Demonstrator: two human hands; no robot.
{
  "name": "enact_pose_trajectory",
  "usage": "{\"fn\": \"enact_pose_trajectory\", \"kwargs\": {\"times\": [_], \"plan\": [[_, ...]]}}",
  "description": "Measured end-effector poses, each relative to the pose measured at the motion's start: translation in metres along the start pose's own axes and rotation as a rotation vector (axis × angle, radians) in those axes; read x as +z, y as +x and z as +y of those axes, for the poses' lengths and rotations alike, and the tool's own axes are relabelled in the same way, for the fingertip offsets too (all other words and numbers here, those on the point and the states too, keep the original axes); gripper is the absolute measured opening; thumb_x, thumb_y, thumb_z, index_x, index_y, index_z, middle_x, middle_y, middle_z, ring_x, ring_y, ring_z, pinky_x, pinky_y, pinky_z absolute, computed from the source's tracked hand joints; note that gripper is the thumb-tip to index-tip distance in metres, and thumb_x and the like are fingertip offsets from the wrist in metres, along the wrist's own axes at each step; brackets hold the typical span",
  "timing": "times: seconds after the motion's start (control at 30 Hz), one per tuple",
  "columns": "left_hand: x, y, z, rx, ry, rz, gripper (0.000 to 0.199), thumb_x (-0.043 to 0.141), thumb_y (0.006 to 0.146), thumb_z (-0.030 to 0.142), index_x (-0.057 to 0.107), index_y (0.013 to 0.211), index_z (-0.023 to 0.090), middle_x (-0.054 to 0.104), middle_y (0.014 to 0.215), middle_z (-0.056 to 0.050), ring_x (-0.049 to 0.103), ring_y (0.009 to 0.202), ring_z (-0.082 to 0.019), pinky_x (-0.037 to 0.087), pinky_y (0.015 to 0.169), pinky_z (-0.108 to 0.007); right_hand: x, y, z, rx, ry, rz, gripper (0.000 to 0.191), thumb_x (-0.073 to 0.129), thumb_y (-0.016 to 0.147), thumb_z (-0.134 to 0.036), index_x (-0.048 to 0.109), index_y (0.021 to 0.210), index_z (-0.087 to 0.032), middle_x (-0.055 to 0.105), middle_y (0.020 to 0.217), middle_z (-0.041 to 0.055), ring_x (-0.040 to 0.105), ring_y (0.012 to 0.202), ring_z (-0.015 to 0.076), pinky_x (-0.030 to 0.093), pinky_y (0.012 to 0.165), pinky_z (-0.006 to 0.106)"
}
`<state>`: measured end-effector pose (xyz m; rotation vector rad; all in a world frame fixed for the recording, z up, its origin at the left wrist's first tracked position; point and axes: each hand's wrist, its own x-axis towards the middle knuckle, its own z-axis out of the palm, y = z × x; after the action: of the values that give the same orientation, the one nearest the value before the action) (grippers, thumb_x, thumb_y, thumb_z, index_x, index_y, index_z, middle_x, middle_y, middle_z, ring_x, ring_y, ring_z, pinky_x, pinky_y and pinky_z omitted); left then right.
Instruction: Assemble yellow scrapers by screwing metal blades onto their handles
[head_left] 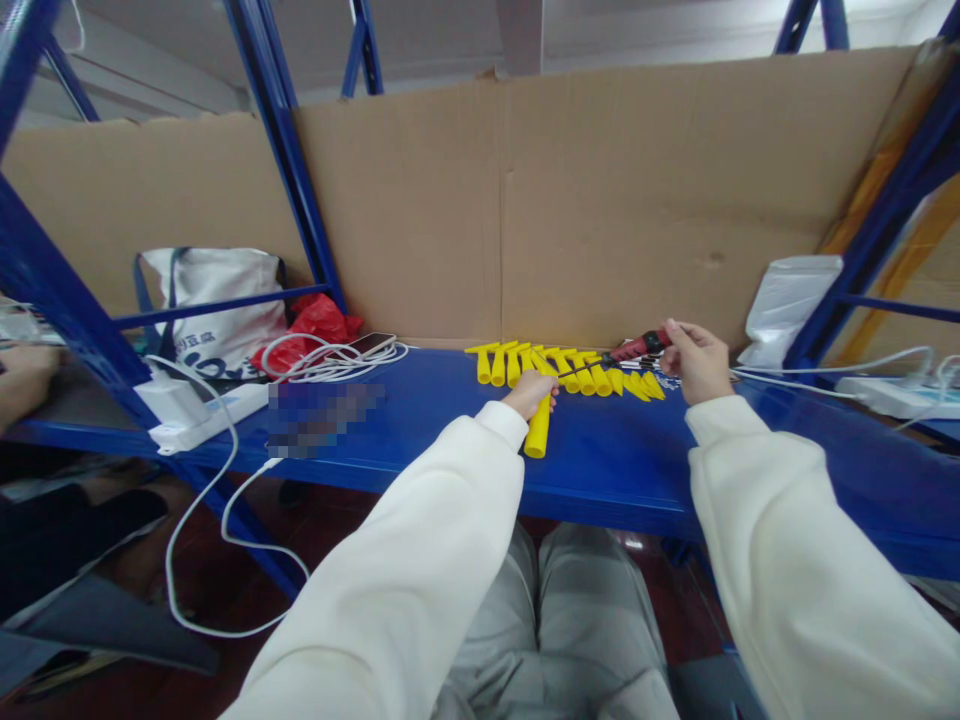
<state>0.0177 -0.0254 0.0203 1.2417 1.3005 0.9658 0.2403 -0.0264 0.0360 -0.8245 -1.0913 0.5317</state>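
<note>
My left hand is closed around a yellow plastic piece with a round tube-like end, held just above the blue shelf. In my right hand is a screwdriver with a red and black handle, gripped near the handle's end. Its thin shaft points left and down toward the yellow piece; whether the tip touches it is hidden by my left fingers. Behind my hands a row of similar yellow pieces stands along the cardboard. Several flat yellow parts lie at the row's right end.
The blue shelf is backed by a cardboard panel. To the left are a coiled white cable, a red bag, a white cloth bag and a power strip. A white plastic bag leans at right. Another person's hand shows far left.
</note>
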Motion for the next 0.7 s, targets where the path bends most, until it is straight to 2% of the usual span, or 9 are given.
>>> {"fn": "enact_pose_trajectory", "kwargs": {"times": [0.13, 0.23, 0.37, 0.47, 0.6, 0.7], "plan": [[-0.0009, 0.0011, -0.0006, 0.007, 0.004, 0.001, 0.022, 0.050, 0.082, 0.003, 0.047, 0.067, 0.019, 0.045, 0.052, 0.005, 0.044, 0.046, -0.009, 0.039, 0.050, -0.023, -0.0016, 0.0000, -0.0042, 0.050, 0.054, -0.089, 0.049, 0.082, 0.055, -0.059, 0.065, 0.080, -0.022, 0.049, 0.041, -0.0065, 0.047, 0.036, 0.0116, 0.036, 0.035, 0.024], [-0.0010, 0.0016, -0.0009, 0.002, 0.010, 0.005, 0.020, 0.051, 0.082, 0.004, 0.049, 0.069, 0.018, 0.045, 0.052, 0.005, 0.044, 0.046, -0.009, 0.039, 0.048, -0.022, -0.0019, -0.0006, -0.0046, 0.032, 0.043, -0.124, 0.050, 0.082, 0.054, -0.062, 0.062, 0.077, -0.022, 0.053, 0.044, -0.0055, 0.047, 0.037, 0.0109, 0.038, 0.036, 0.024], [-0.0007, 0.0017, -0.0014, -0.001, 0.007, 0.007, 0.022, 0.055, 0.081, 0.003, 0.047, 0.068, 0.019, 0.046, 0.051, 0.005, 0.043, 0.043, -0.008, 0.036, 0.045, -0.021, -0.0008, -0.0005, -0.0014, -0.021, -0.002, -0.050, 0.054, 0.082, 0.055, -0.065, 0.049, 0.067, -0.024, 0.045, 0.041, -0.0086, 0.040, 0.032, 0.0087, 0.031, 0.031, 0.022], [-0.0006, 0.0015, -0.0017, 0.009, -0.002, 0.002, 0.023, 0.055, 0.081, 0.002, 0.045, 0.067, 0.019, 0.046, 0.050, 0.006, 0.042, 0.041, -0.007, 0.035, 0.044, -0.020, 0.0001, 0.0004, 0.0008, -0.006, -0.010, 0.023, 0.053, 0.083, 0.059, -0.060, 0.044, 0.064, -0.024, 0.041, 0.041, -0.0094, 0.038, 0.032, 0.0077, 0.028, 0.029, 0.020], [-0.0009, 0.0008, -0.0013, 0.012, -0.007, -0.003, 0.023, 0.053, 0.082, 0.002, 0.045, 0.067, 0.018, 0.046, 0.049, 0.006, 0.043, 0.042, -0.007, 0.036, 0.046, -0.021, 0.0000, 0.0011, 0.0020, 0.018, 0.024, 0.049, 0.045, 0.084, 0.063, -0.051, 0.048, 0.066, -0.023, 0.040, 0.042, -0.0098, 0.034, 0.030, 0.0065, 0.026, 0.028, 0.020], [-0.0013, 0.0007, -0.0008, 0.010, -0.009, -0.007, 0.023, 0.052, 0.082, 0.002, 0.045, 0.066, 0.018, 0.046, 0.050, 0.005, 0.043, 0.043, -0.008, 0.038, 0.047, -0.022, -0.0010, 0.0008, 0.0012, 0.034, 0.053, 0.021, 0.042, 0.083, 0.064, -0.052, 0.055, 0.069, -0.022, 0.039, 0.042, -0.0094, 0.035, 0.031, 0.0067, 0.027, 0.029, 0.021]]}}
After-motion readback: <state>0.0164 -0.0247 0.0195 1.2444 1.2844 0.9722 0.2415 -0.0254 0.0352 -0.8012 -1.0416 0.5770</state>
